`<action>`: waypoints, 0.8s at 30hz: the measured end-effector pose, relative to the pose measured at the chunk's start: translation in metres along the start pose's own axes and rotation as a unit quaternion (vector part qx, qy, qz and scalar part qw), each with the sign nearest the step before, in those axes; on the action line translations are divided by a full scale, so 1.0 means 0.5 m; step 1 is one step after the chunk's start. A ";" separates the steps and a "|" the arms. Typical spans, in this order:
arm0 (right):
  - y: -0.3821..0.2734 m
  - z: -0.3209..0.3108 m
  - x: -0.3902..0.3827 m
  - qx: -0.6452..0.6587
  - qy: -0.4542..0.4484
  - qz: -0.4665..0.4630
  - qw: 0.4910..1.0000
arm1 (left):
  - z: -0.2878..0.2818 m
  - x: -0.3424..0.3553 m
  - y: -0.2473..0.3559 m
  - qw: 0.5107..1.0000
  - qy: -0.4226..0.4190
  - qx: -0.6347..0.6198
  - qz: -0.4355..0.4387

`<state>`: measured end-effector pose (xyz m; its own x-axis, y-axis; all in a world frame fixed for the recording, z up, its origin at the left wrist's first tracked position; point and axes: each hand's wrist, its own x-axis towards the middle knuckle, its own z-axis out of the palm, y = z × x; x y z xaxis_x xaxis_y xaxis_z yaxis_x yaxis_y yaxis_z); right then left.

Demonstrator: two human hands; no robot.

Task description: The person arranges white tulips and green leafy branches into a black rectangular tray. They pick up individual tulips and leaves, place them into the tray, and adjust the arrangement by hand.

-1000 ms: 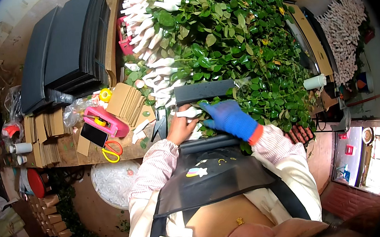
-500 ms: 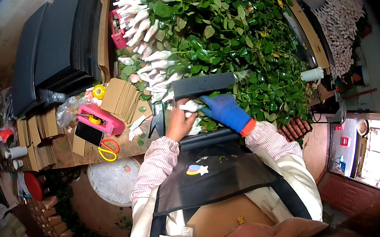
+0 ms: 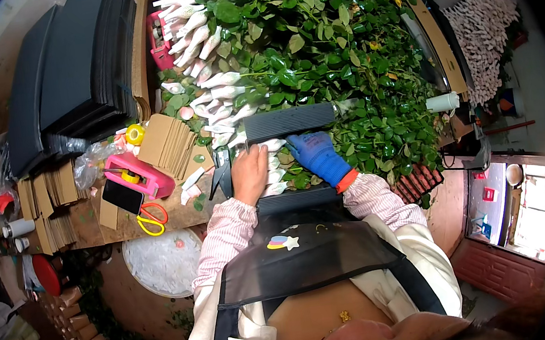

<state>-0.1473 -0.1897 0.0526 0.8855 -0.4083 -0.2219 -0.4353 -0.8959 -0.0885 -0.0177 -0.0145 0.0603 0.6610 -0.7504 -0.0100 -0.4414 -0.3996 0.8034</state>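
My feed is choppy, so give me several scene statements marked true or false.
The left hand is bare. True.
The right hand is bare too. False: the right hand wears a blue glove.
A white-wrapped flower head lies at the left hand's fingertips. True.
The bright-handled scissors lie right of the right hand. False: the scissors lie left of the left hand.
A dark ridged strip lies beyond both hands. True.

No legible lettering or numbers
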 end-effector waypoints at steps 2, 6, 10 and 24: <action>0.003 0.009 0.004 0.005 0.007 -0.004 1.000 | -0.018 -0.018 -0.014 0.997 0.025 -0.036 0.058; 0.009 0.008 0.002 0.016 0.019 -0.014 1.000 | -0.044 -0.044 -0.073 0.965 0.204 -0.158 0.044; 0.008 0.005 0.000 0.026 0.031 -0.027 0.999 | -0.039 -0.035 -0.128 0.977 0.137 -0.154 -0.060; -0.002 0.024 0.003 0.006 0.013 -0.008 1.000 | 0.019 -0.044 -0.151 0.908 0.175 -0.343 -0.169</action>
<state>-0.1474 -0.1872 0.0405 0.8960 -0.3988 -0.1953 -0.4232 -0.9001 -0.1037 -0.0046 0.0274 -0.0059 0.8933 -0.3857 -0.2309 0.2236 -0.0644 0.9726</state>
